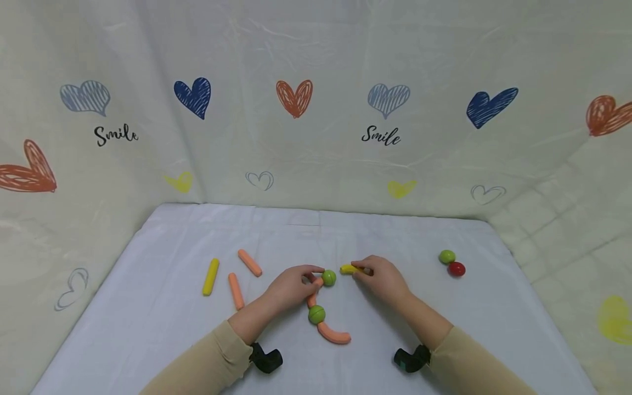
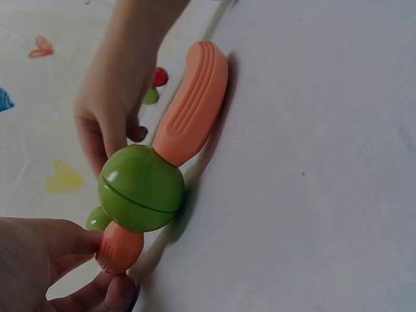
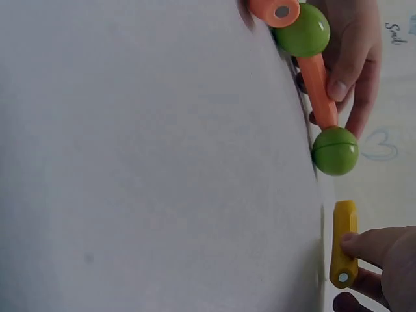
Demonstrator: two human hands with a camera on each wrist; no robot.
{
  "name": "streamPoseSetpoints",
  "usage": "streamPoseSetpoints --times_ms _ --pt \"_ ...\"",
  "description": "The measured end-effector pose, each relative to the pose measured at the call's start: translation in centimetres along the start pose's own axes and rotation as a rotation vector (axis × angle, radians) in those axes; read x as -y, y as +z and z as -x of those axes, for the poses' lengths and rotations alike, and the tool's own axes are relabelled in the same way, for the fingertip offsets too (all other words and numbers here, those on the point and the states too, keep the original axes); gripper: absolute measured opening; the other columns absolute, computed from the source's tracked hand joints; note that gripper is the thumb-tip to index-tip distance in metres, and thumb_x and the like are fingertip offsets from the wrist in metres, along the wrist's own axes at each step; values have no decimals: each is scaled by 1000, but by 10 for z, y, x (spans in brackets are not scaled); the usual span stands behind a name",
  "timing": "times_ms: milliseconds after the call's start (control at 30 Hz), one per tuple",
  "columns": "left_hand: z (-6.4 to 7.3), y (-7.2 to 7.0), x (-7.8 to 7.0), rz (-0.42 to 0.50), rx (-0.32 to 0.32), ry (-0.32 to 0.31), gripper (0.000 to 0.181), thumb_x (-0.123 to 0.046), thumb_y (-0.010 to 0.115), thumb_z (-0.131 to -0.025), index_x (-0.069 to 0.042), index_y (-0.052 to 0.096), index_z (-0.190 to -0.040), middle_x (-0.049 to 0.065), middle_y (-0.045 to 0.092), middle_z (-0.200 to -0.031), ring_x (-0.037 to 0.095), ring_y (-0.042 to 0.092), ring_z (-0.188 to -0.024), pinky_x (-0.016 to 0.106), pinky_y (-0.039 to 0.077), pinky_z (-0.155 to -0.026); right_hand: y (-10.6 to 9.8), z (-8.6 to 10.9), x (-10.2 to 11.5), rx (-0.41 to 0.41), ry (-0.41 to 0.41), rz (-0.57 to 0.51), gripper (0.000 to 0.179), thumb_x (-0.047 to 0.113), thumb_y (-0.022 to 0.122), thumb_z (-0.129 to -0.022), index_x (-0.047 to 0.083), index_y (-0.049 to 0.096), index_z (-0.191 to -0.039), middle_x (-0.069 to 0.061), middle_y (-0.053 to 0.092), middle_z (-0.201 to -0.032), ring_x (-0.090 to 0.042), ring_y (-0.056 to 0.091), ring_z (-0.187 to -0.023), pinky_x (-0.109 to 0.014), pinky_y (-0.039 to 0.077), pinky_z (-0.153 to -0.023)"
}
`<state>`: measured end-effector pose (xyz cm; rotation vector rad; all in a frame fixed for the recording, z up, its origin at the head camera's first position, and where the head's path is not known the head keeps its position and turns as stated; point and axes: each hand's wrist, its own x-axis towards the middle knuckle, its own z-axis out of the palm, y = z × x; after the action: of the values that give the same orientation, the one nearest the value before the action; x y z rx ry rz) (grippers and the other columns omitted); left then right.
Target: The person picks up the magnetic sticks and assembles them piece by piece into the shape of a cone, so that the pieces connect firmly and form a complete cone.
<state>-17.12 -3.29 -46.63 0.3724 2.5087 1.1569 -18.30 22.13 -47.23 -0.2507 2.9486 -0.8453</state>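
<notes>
My left hand (image 1: 292,286) pinches a straight orange magnetic stick (image 3: 320,91) between thumb and fingers. A green ball (image 1: 328,277) caps the stick's far end, and a second green ball (image 1: 316,314) joins its near end. From that near ball a curved orange stick (image 1: 334,333) runs off toward the right. To the right of this chain, my right hand (image 1: 384,281) pinches a short yellow magnetic stick (image 1: 348,269), its free end pointing at the far green ball across a small gap. A round metallic spot shows on the yellow stick's other end in the right wrist view.
On the white cloth (image 1: 148,307) at left lie a yellow stick (image 1: 210,277) and two orange sticks, one farther back (image 1: 249,262). A green ball (image 1: 447,256) and a red ball (image 1: 456,269) sit together at right. A heart-printed curtain (image 1: 326,44) stands behind.
</notes>
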Motion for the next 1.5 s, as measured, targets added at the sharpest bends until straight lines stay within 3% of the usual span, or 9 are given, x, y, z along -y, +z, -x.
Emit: streamPoseSetpoints --times_ms 733,1500 --pt "-1 2 2 6 6 4 34 -27 65 -96 -27 65 -131 -8 64 -100 12 55 -74 31 44 -67 7 10 20 -31 -25 36 25 17 76 -88 16 77 -113 4 68 -97 -12 55 -81 -34 48 -73" --pt "0 2 1 -3 1 -10 33 -30 65 -97 -28 65 -130 -7 63 -103 13 54 -73 32 43 -66 10 12 18 -5 2 17 27 18 77 -88 17 75 -115 6 67 -99 -11 52 -78 -32 46 -71"
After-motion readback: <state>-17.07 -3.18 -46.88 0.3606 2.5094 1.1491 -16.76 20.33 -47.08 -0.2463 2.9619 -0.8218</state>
